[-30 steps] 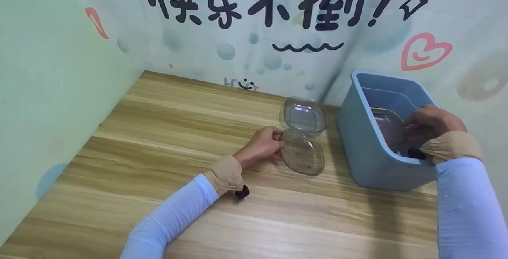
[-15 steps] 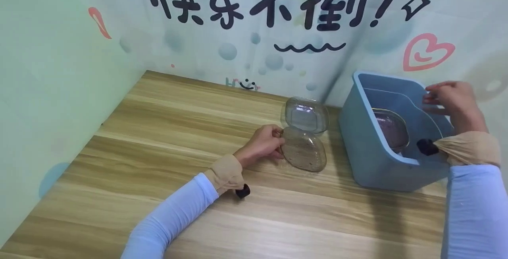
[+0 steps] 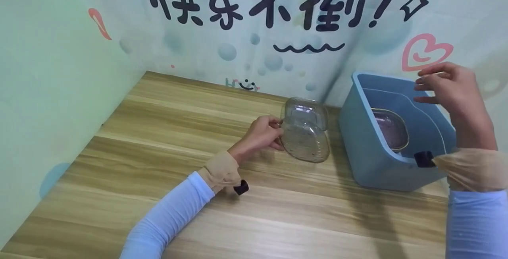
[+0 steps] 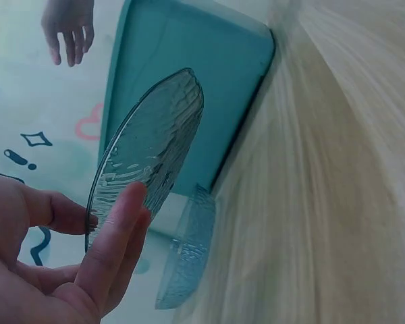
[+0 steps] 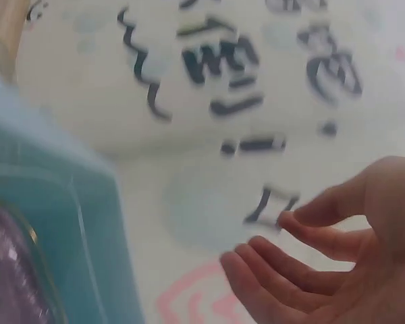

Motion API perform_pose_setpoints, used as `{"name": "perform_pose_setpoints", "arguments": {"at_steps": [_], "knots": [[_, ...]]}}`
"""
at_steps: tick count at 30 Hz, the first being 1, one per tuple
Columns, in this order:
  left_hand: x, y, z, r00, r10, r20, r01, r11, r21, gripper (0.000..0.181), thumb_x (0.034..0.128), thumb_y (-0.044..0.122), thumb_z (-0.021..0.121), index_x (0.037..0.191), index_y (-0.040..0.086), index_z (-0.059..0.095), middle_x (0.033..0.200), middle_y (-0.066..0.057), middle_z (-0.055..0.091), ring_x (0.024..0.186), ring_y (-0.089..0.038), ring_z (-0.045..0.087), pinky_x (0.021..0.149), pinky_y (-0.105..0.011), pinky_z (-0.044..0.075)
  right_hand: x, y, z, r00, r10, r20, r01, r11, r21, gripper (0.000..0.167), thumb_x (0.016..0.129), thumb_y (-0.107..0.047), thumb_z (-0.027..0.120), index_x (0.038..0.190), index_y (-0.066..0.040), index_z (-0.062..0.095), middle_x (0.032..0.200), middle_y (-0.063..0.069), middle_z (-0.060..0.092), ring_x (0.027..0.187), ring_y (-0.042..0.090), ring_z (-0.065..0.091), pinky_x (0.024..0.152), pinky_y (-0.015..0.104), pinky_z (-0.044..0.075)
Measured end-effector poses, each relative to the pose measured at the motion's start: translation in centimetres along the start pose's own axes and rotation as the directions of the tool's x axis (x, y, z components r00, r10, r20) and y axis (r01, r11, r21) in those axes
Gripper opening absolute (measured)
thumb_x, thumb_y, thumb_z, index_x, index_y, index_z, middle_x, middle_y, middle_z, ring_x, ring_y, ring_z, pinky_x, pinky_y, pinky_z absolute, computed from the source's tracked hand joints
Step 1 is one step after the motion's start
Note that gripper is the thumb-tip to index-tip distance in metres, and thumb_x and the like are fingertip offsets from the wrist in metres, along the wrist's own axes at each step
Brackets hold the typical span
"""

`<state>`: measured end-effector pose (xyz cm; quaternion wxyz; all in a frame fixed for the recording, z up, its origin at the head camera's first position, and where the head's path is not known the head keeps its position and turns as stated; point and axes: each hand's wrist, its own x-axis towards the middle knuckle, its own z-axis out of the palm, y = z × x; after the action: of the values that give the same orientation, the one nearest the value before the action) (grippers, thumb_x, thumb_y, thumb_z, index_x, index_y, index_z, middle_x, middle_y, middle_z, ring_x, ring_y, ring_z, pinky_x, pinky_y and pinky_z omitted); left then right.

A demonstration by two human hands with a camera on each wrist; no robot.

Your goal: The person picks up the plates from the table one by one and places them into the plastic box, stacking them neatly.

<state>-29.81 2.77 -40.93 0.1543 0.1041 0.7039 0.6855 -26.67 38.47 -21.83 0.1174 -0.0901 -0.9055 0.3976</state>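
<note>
In the head view my left hand (image 3: pixel 260 135) pinches the rim of a clear, textured dish (image 3: pixel 306 145) between thumb and fingers. The left wrist view has this dish (image 4: pixel 152 145) raised off the table and tilted. Behind it, a second clear dish (image 3: pixel 305 106) with rounded corners rests on the table, partly overlapped by the held one. Inside the blue bin (image 3: pixel 357 151) leans a purplish dish (image 3: pixel 391 130) with a gold-coloured rim. Above the bin's right side hovers my right hand (image 3: pixel 456 86), its fingers loosely bent and nothing held.
The wooden table (image 3: pixel 178 132) meets a printed cloth backdrop (image 3: pixel 198 48) behind and a pale green wall (image 3: pixel 47 92) on the left. The bin stands at the right, close to the backdrop, with high walls.
My right hand has let go of the purplish dish in the bin and risen out above it. My left hand has lifted the clear dish slightly, moving it toward the back.
</note>
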Motion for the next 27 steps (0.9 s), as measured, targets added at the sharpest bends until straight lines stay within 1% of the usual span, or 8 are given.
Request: {"name": "perform_pose_setpoints", "arguments": {"at_steps": [3,7,10,13,17,20,23,27], "knots": [[-0.5,0.7,0.0,0.999,0.028,-0.017,-0.028,0.999,-0.025,0.045,0.0990,0.004,0.056,0.143,-0.006,0.053,0.119,-0.019,0.059,0.067,-0.020,0.072,0.069,-0.035,0.066,-1.4,-1.1,1.4,0.994,-0.068,0.087,0.073,0.996,-0.051,0.032,0.104,-0.039,0.056,0.130,-0.020,0.055,0.113,-0.008,0.062,0.089,-0.002,0.066,0.072,0.012,0.058],[-1.0,1.4,0.2,0.997,0.069,-0.027,-0.070,0.996,-0.056,0.042,0.0982,0.004,0.056,0.139,-0.005,0.056,0.116,-0.016,0.059,0.065,-0.020,0.073,0.069,-0.036,0.066,-3.2,-1.9,3.5,0.971,-0.126,0.205,0.146,0.985,-0.088,0.048,0.104,-0.041,0.054,0.143,-0.014,0.045,0.136,0.011,0.057,0.091,-0.004,0.067,0.078,0.010,0.056],[-1.4,1.9,0.2,0.995,0.091,-0.033,-0.093,0.993,-0.071,0.039,0.0977,0.004,0.057,0.135,-0.005,0.059,0.114,-0.015,0.058,0.063,-0.020,0.073,0.069,-0.037,0.066,-4.6,-2.0,5.4,0.954,-0.144,0.262,0.169,0.983,-0.073,0.055,0.105,-0.041,0.053,0.149,-0.011,0.039,0.148,0.018,0.049,0.104,0.008,0.068,0.081,0.013,0.056],[-1.9,2.3,0.2,0.994,0.102,-0.045,-0.106,0.990,-0.092,0.038,0.0972,0.005,0.056,0.134,-0.003,0.060,0.114,-0.014,0.057,0.062,-0.021,0.073,0.070,-0.038,0.066,-5.6,-1.8,7.4,0.934,-0.174,0.312,0.190,0.982,-0.021,0.054,0.107,-0.037,0.052,0.149,-0.007,0.038,0.150,0.022,0.046,0.122,0.029,0.062,0.083,0.019,0.060],[-2.6,3.0,-0.1,0.989,0.131,-0.069,-0.137,0.986,-0.090,0.039,0.0963,0.005,0.057,0.135,-0.001,0.061,0.114,-0.014,0.057,0.063,-0.022,0.073,0.069,-0.039,0.066,-6.3,-1.6,9.8,0.906,-0.185,0.380,0.197,0.980,0.009,0.051,0.108,-0.035,0.050,0.150,-0.008,0.039,0.153,0.024,0.044,0.132,0.044,0.056,0.089,0.038,0.064],[-3.0,3.4,-0.3,0.982,0.160,-0.096,-0.167,0.984,-0.067,0.039,0.0952,0.004,0.057,0.134,-0.001,0.062,0.113,-0.014,0.057,0.061,-0.022,0.072,0.067,-0.039,0.066,-6.4,-1.4,11.4,0.896,-0.184,0.404,0.189,0.982,0.029,0.049,0.108,-0.035,0.050,0.150,-0.010,0.042,0.154,0.023,0.044,0.136,0.046,0.054,0.094,0.054,0.061],[-3.2,3.7,-0.6,0.978,0.173,-0.118,-0.179,0.983,-0.043,0.039,0.0938,0.005,0.058,0.132,0.000,0.064,0.112,-0.013,0.058,0.061,-0.021,0.072,0.065,-0.038,0.066,-6.4,-1.0,12.7,0.900,-0.200,0.387,0.189,0.980,0.067,0.046,0.108,-0.032,0.051,0.147,-0.009,0.046,0.152,0.022,0.047,0.136,0.047,0.055,0.098,0.061,0.057],[-3.3,3.9,-0.9,0.974,0.176,-0.140,-0.182,0.983,-0.033,0.040,0.0929,0.004,0.058,0.133,-0.001,0.063,0.112,-0.013,0.059,0.062,-0.020,0.071,0.065,-0.038,0.066,-6.3,-0.3,14.0,0.911,-0.225,0.347,0.188,0.973,0.137,0.040,0.107,-0.024,0.054,0.143,-0.006,0.052,0.146,0.022,0.053,0.132,0.041,0.058,0.100,0.054,0.056]]}}
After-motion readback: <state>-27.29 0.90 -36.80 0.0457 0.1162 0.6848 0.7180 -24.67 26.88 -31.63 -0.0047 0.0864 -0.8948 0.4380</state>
